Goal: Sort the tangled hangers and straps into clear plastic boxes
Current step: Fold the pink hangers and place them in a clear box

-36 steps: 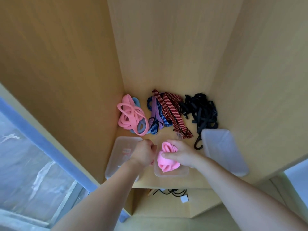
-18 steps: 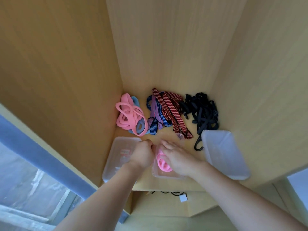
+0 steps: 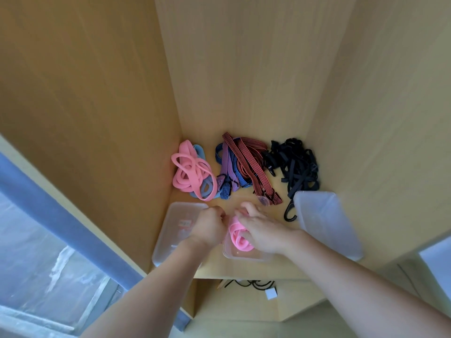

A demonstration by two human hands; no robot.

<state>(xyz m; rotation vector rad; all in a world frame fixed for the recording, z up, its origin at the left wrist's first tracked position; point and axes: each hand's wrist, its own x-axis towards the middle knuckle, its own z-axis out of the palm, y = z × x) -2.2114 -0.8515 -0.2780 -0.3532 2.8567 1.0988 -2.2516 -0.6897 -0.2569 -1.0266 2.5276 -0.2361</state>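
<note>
Showed a pink rubbery band [image 3: 238, 236], wound into a loose coil, inside a small clear plastic box [image 3: 244, 257] at the front middle of a pale wooden shelf [image 3: 231, 269]. Pressed down on that coil with the right hand [image 3: 263, 230], fingers nearly straight and laid flat across it, pinching nothing. Likely done to stop the springy loops from popping back out.

Held the left hand [image 3: 210, 226] curled like a fist at the box's left rim, just beside the coil. Could not tell whether it gripped the rim, a band end or nothing. Probably braced the box there.

Gave the coil no true pointing end. Lay flat as an oval, drawn out from the far rim toward the near rim, along the box's length.

Flanked the small box with a larger clear plastic box [image 3: 170, 230] on the left and a frosted plastic box [image 3: 327, 223] on the right, with no straps seen in either.

Left unsorted at the back:
- a heap of pink rubbery loops [image 3: 188, 169] over pale blue bands [image 3: 200, 152]
- a tangle of red, blue and purple striped elastic straps [image 3: 244, 164]
- a knot of black webbing straps [image 3: 295, 162], with a black plastic hook [image 3: 290, 213] trailing beside the frosted box

Looked like sorting barely begun.
</note>
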